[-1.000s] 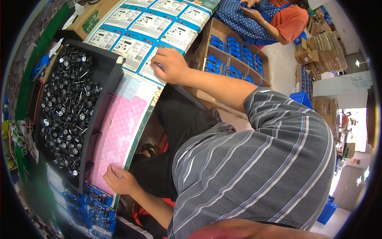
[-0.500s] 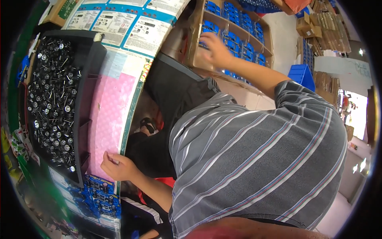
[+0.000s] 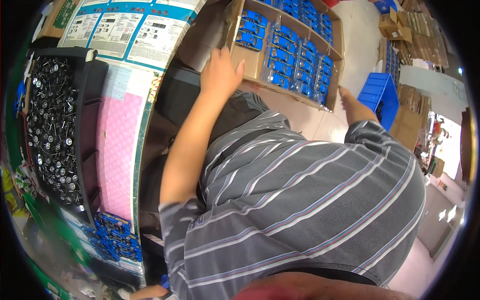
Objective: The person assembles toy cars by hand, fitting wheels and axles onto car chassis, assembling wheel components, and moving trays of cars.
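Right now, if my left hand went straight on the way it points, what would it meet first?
Your left hand would likely meet the cardboard box's side wall first; it appears to be at that edge, though contact is unclear.

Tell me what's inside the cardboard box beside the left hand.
The cardboard box holds rows of blue plastic pieces on both sides of a divider, with bare cardboard near the left hand. Whatever lies beneath the rows is covered.

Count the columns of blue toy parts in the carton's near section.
4 columns in the carton: a shorter one at left, nearest the left hand, then three side by side toward the right edge. More parts may lie hidden underneath.
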The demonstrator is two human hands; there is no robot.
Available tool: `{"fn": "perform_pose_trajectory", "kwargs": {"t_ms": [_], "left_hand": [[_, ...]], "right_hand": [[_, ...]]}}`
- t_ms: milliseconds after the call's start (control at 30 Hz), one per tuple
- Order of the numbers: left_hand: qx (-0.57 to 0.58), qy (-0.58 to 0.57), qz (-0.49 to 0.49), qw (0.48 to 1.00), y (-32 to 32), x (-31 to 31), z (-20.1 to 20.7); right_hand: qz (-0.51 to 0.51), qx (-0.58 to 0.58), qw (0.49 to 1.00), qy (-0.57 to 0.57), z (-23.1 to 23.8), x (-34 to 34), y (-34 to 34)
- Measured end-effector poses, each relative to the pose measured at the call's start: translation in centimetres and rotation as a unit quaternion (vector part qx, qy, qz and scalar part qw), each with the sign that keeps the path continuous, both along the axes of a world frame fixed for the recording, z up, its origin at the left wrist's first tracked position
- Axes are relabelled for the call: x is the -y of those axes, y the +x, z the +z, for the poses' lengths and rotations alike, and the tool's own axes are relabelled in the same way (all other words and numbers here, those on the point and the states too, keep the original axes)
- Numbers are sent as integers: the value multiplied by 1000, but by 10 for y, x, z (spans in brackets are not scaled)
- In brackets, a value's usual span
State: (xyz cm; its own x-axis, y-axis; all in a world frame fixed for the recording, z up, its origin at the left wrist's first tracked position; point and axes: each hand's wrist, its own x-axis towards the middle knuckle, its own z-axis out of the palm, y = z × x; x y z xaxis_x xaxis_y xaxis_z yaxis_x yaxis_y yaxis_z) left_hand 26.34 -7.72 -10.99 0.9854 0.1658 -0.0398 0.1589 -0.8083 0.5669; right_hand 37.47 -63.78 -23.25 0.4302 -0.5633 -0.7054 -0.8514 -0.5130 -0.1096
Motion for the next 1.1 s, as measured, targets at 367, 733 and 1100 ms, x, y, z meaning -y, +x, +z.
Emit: {"fn": "perform_pose_trajectory", "kwargs": {"t_ms": [367,733,1100], "left_hand": [[-265,-19,20,964,85,-10,-109],[-172,-55,144,973,119,-107,-204],[80,140,203,966,115,-225,-332]], "right_hand": [[-60,42,984,162,-91,192,2],[127,170,955,-207,-1,-90,-124],[189,206,951,-128,-7,-182,-131]]}}
